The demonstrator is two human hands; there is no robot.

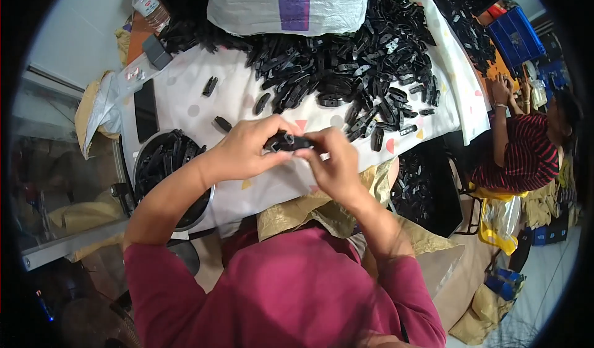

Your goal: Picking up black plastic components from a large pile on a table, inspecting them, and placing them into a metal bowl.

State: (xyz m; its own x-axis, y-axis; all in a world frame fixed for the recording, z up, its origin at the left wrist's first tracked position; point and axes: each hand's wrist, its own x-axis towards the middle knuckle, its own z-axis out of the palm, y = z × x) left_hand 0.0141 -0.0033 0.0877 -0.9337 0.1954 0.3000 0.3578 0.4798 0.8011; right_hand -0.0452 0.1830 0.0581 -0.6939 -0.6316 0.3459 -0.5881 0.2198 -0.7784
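Observation:
Above the near part of the cloth-covered table, my left hand (252, 148) and my right hand (337, 162) meet around a small, elongated black plastic part (291, 142). Fingers of both hands close on it from either side, hiding its ends. Just beyond my left fingers lies a loose black part (223, 124), and two more rest farther off. A large heap of similar black parts (309, 69) spreads across the far side of the table. By my left forearm, a round container (212, 194) holds many long black parts.
A white woven sack (247, 4) stands at the back behind the heap. At far left are a clear bottle (151, 7), a grey block (156, 52) and a flat dark panel (146, 109). Another person (526, 150) sits at right near a blue crate (516, 35).

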